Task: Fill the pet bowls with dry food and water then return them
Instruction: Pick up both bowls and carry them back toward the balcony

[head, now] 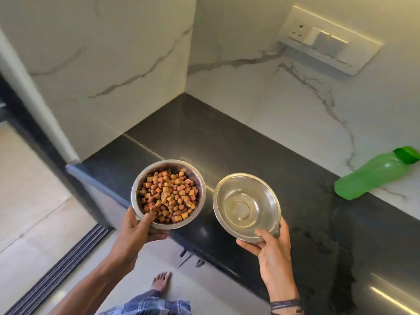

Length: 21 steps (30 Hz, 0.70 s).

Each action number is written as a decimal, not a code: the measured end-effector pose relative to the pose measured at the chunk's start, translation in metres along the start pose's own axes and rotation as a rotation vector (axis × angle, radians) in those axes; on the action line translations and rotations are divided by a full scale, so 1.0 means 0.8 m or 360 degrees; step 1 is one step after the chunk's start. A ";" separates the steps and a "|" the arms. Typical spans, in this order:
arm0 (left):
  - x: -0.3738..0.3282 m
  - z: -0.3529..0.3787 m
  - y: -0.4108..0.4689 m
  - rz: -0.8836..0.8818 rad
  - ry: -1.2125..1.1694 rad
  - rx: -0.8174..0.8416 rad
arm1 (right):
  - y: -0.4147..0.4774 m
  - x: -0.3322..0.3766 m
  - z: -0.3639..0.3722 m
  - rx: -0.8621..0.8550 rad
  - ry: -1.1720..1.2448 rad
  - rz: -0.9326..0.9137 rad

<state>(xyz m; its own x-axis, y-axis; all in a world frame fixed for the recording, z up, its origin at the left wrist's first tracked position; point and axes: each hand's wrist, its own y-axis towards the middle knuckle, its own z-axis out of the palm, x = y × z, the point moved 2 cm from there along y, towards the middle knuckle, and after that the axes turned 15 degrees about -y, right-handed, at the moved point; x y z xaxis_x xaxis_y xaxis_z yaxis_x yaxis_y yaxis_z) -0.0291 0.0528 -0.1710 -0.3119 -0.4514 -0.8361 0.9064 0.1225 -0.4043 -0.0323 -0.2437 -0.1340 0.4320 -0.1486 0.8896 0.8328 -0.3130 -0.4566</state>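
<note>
The left hand [136,230] grips a steel food bowl [156,167] by its near rim, thumb hooked inside on the kibble [169,196] that fills it. The right hand [270,248] grips a second steel bowl [227,185] the same way (thumb over the rim, fingers beneath); it holds clear water [242,209]. Both bowls are held side by side, apart, above the front edge of the dark counter [227,144]. A green bottle [372,176] sits on the counter far right, near the marble wall.

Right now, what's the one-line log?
left hand: holds kibble bowl | right hand: holds water bowl | green bottle: on counter
</note>
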 end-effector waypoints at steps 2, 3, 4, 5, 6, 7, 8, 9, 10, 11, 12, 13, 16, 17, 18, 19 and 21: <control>0.001 -0.030 -0.028 0.0030 -0.0060 -0.0125 | -0.014 -0.003 0.023 0.0131 -0.0025 -0.0004; 0.002 -0.046 -0.040 0.0049 -0.0095 -0.0185 | -0.021 -0.004 0.035 0.0202 -0.0034 -0.0007; 0.002 -0.060 -0.052 0.0075 -0.0119 -0.0239 | -0.028 -0.005 0.049 0.0266 -0.0046 0.0001; 0.002 -0.076 -0.065 0.0106 -0.0133 -0.0291 | -0.034 -0.007 0.063 0.0328 -0.0068 0.0009; 0.001 -0.091 -0.078 0.0139 -0.0149 -0.0346 | -0.040 -0.010 0.078 0.0389 -0.0103 0.0012; 0.000 -0.106 -0.090 0.0172 -0.0176 -0.0412 | -0.046 -0.013 0.094 0.0460 -0.0145 0.0007; -0.001 -0.122 -0.102 0.0201 -0.0216 -0.0487 | -0.052 -0.015 0.111 0.0529 -0.0190 -0.0003; -0.002 -0.137 -0.112 0.0226 -0.0259 -0.0567 | -0.058 -0.017 0.129 0.0595 -0.0238 -0.0014; -0.004 -0.152 -0.122 0.0247 -0.0295 -0.0641 | -0.064 -0.020 0.148 0.0658 -0.0293 -0.0026; -0.006 -0.168 -0.130 0.0264 -0.0322 -0.0710 | -0.069 -0.024 0.166 0.0716 -0.0345 -0.0037; -0.007 -0.184 -0.139 0.0281 -0.0350 -0.0772 | -0.075 -0.029 0.186 0.0772 -0.0385 -0.0047; -0.009 -0.201 -0.146 0.0302 -0.0383 -0.0834 | -0.080 -0.034 0.206 0.0829 -0.0416 -0.0054; -0.017 -0.254 -0.165 0.0368 -0.0470 -0.1014 | -0.098 -0.047 0.275 0.0990 -0.0504 -0.0047; -0.020 -0.272 -0.169 0.0388 -0.0495 -0.1070 | -0.104 -0.051 0.299 0.1042 -0.0531 -0.0044; -0.025 -0.291 -0.174 0.0407 -0.0523 -0.1118 | -0.109 -0.056 0.323 0.1087 -0.0557 -0.0042; -0.029 -0.311 -0.178 0.0421 -0.0550 -0.1163 | -0.116 -0.062 0.349 0.1131 -0.0582 -0.0039; -0.039 -0.353 -0.182 0.0440 -0.0589 -0.1242 | -0.129 -0.074 0.403 0.1196 -0.0624 -0.0029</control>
<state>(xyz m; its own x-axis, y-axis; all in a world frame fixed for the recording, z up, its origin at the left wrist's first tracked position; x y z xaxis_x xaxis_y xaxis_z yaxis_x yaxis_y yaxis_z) -0.2323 0.2988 -0.1910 0.1222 -0.5556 -0.8224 0.4423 0.7723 -0.4560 -0.0323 0.1001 -0.1432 0.3895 0.2296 0.8920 0.7898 0.4150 -0.4517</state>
